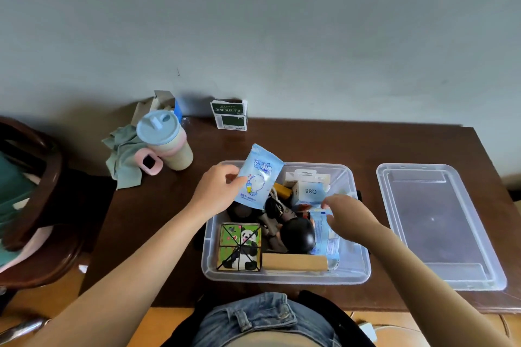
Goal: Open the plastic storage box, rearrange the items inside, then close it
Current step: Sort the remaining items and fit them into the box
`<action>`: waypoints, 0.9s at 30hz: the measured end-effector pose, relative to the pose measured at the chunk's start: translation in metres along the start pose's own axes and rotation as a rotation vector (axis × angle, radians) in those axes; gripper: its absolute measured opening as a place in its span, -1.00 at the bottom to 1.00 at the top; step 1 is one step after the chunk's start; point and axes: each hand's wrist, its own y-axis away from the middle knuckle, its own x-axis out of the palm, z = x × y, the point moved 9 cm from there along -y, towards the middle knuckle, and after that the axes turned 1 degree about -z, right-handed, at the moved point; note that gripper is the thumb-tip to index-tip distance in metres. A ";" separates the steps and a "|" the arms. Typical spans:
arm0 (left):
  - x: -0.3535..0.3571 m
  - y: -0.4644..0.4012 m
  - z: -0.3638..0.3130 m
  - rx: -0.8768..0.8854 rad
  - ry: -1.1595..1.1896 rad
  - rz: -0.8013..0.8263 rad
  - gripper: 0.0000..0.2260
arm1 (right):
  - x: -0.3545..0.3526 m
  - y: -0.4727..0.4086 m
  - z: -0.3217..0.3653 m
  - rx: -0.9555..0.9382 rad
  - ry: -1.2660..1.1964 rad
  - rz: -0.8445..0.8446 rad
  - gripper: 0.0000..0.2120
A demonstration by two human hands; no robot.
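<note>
The clear plastic storage box [358,270] stands open on the dark wooden table, its lid [439,222] lying flat to the right. My left hand [217,191] holds a light blue wet-wipes packet [259,177] upright over the box's far left corner. My right hand [346,214] reaches into the box's right side and pinches another blue packet [324,236]. Inside lie a panda picture cube [239,246], a wooden block [294,262], a black round object [298,235], a white "088" box [310,191] and a yellow item [283,190].
At the back left stand a blue-lidded cup [166,144] with a pink handle, a green cloth [124,160] and an open carton [160,103]. A green and white box [229,115] stands by the wall. A dark wooden chair [36,194] is at the left.
</note>
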 end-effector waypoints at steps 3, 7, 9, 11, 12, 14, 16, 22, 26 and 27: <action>0.020 0.013 0.012 -0.167 0.376 0.149 -0.88 | 0.017 -0.001 0.008 -0.061 0.216 0.109 -0.69; 0.041 0.027 0.028 -0.345 0.677 0.182 -0.88 | 0.008 -0.002 0.010 -0.074 0.241 0.076 -0.73; 0.049 0.031 0.030 -0.369 0.722 0.202 -0.89 | -0.011 0.001 0.005 -0.038 0.153 0.025 -0.83; 0.053 0.034 0.030 -0.374 0.725 0.213 -0.91 | -0.034 0.007 -0.003 -0.012 0.025 -0.029 -0.90; 0.055 0.036 0.031 -0.376 0.723 0.213 -0.91 | -0.046 0.010 -0.005 -0.012 -0.059 -0.061 -0.92; 0.059 0.040 0.031 -0.384 0.725 0.225 -0.84 | -0.074 0.020 -0.005 -0.038 -0.260 -0.187 -0.94; 0.064 0.044 0.028 -0.390 0.727 0.260 -0.78 | -0.104 0.037 0.009 -0.110 -0.451 -0.426 -0.85; 0.072 0.054 0.008 -0.404 0.975 0.365 -0.77 | -0.076 0.075 0.115 -0.516 -0.455 -0.563 -0.89; 0.065 0.058 0.013 -0.441 1.190 0.333 -0.74 | -0.051 0.071 0.138 -0.587 -0.377 -0.570 -0.91; 0.064 0.059 0.015 -0.444 1.237 0.334 -0.73 | -0.049 0.069 0.139 -0.586 -0.381 -0.575 -0.91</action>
